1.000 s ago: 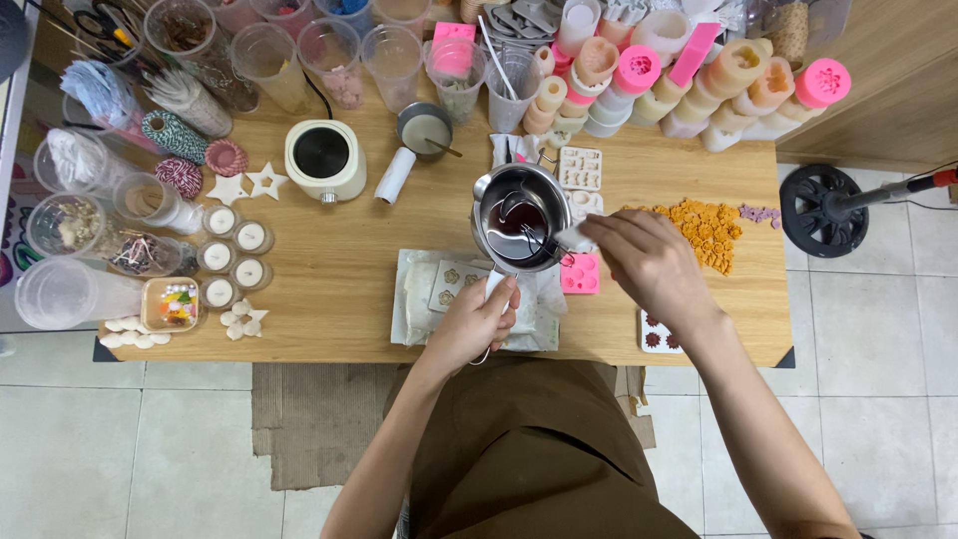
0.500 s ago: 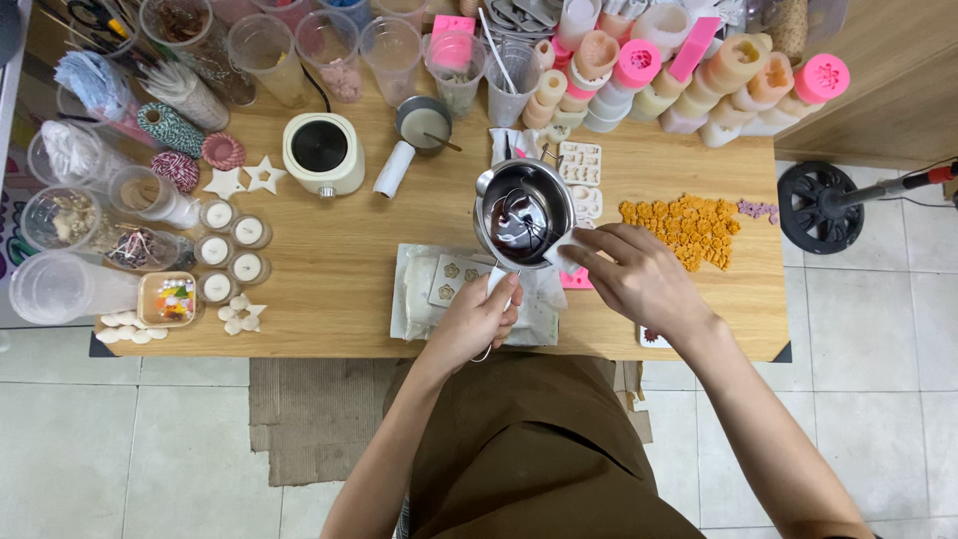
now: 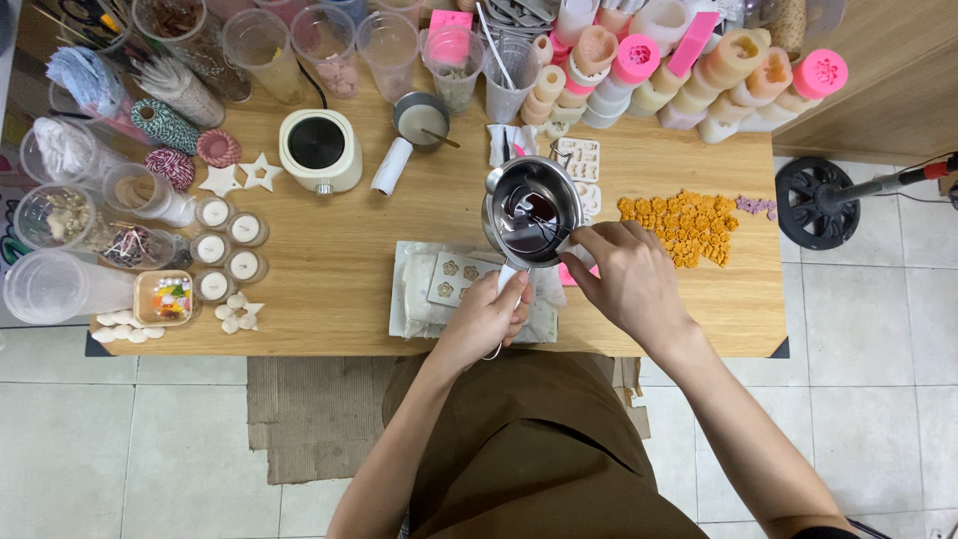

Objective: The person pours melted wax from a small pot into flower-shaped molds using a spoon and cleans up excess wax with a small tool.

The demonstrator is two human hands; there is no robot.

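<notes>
Hands, two: left hand (image 3: pixel 489 317) grips one pouring pot (image 3: pixel 529 212) (handle); right hand (image 3: pixel 624 274) pinches its rim.

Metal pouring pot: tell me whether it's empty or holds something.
Not empty. The metal pouring pot shows dark liquid pooled at its bottom, held by the left hand.

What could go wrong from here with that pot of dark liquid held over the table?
The left hand holds the metal pot by its handle alone above the flower mould, so a tilt might spill dark liquid onto the cloth. The right hand works at the rim; if the liquid is hot, fingers could get burned. The orange pieces nearby could get splashed.
</notes>
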